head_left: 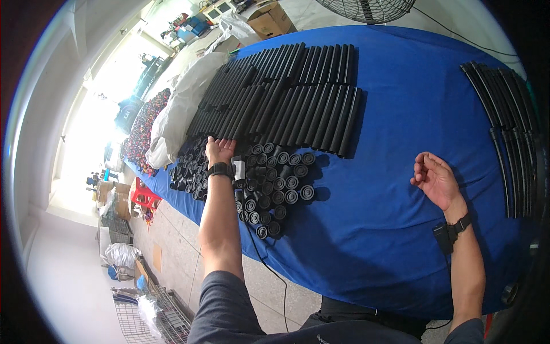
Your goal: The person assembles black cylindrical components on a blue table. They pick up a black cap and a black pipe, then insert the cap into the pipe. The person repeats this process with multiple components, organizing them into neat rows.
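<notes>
My left hand (221,151) lies palm up at the near ends of the black tubes (329,114), beside the heap of round black caps (279,183). Its fingers are stretched out toward the tube ends; I cannot tell whether they touch them. Over the blue cloth (366,229), to the right of the tubes and caps, my right hand (436,180) is held with loosely bent fingers and nothing visible in it. The tubes lie side by side in two long rows. Each wrist wears a black strap with a small device.
Thin black tubes (507,132) are stacked at the table's right edge. A white sheet (186,109) and a pile of small multicoloured pieces (148,132) lie at the left. A fan (366,8) stands beyond the far edge. A black cable (269,266) hangs near my left arm.
</notes>
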The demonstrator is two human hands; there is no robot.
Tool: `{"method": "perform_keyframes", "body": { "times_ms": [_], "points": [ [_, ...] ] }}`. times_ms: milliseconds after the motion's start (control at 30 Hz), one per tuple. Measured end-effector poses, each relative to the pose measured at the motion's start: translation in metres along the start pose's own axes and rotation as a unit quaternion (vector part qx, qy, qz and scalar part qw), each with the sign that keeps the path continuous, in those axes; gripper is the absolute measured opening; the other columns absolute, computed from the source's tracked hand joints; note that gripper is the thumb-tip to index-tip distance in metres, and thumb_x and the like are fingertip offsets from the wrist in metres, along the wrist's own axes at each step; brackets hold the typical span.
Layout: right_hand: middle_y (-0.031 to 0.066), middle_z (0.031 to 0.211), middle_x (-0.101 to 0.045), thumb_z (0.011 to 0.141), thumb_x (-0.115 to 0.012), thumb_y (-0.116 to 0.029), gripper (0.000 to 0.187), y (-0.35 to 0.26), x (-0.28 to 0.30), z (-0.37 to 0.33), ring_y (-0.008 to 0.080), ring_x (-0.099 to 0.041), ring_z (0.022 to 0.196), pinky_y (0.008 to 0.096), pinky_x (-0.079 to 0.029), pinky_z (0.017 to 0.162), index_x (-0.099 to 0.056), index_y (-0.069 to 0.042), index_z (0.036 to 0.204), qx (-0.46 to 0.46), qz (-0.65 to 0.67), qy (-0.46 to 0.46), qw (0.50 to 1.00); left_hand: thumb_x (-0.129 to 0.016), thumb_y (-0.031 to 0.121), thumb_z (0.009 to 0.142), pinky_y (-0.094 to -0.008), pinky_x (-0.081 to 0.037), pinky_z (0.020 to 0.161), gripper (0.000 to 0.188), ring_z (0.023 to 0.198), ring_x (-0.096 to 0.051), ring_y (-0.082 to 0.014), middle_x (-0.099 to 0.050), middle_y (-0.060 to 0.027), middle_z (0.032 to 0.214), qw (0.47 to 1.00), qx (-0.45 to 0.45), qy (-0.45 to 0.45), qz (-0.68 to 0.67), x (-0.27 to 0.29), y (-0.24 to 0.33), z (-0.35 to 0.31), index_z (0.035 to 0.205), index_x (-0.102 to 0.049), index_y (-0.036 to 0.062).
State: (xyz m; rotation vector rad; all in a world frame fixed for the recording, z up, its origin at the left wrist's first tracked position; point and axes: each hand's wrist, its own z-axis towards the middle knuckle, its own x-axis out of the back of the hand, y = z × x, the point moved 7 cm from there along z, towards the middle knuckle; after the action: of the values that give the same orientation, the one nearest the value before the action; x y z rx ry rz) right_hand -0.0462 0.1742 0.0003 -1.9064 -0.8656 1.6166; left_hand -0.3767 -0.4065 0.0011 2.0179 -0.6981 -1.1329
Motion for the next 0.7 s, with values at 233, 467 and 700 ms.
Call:
{"method": "perform_keyframes", "body": {
  "times_ms": [233,467,700],
  "points": [
    [0.0043,0.092,-0.066,0.105,-0.056,-0.022,0.020,0.000,0.000,-0.001,0.0127,-0.065,0.079,0.0356,-0.057,0.082,-0.064,-0.005,0.112,-0.002,-0.001,0.008,1.000,-0.042,0.048,0.107,-0.0584,-0.030,0.117,0.065,0.145,-0.037,-0.0386,-0.033,-0.0209,0.159,1.000,0.001,0.025,-0.014,-0.002,-0.008,0.013,0.149,-0.031,0.0004],
    [0.0038,0.091,-0.065,0.105,-0.057,-0.021,0.018,0.001,-0.002,0.000,0.0130,-0.064,0.079,0.0366,-0.056,0.083,-0.063,-0.005,0.110,-0.009,0.006,0.009,1.000,-0.045,0.038,0.107,-0.0456,-0.050,0.077,0.036,0.089,-0.065,-0.0307,-0.070,-0.0095,0.101,0.997,0.039,-0.046,0.037,-0.003,-0.007,0.034,0.112,-0.059,0.0047],
    [0.0036,0.090,-0.065,0.104,-0.059,-0.023,0.019,-0.001,-0.001,0.000,0.0143,-0.063,0.080,0.0365,-0.056,0.083,-0.064,-0.006,0.107,-0.010,0.001,0.000,1.000,-0.059,0.032,0.102,-0.0441,-0.051,0.060,0.025,0.043,-0.050,-0.0294,-0.065,-0.0039,0.070,0.996,0.077,-0.043,-0.021,0.025,-0.018,0.096,0.107,-0.060,0.0075]
  ]
}}
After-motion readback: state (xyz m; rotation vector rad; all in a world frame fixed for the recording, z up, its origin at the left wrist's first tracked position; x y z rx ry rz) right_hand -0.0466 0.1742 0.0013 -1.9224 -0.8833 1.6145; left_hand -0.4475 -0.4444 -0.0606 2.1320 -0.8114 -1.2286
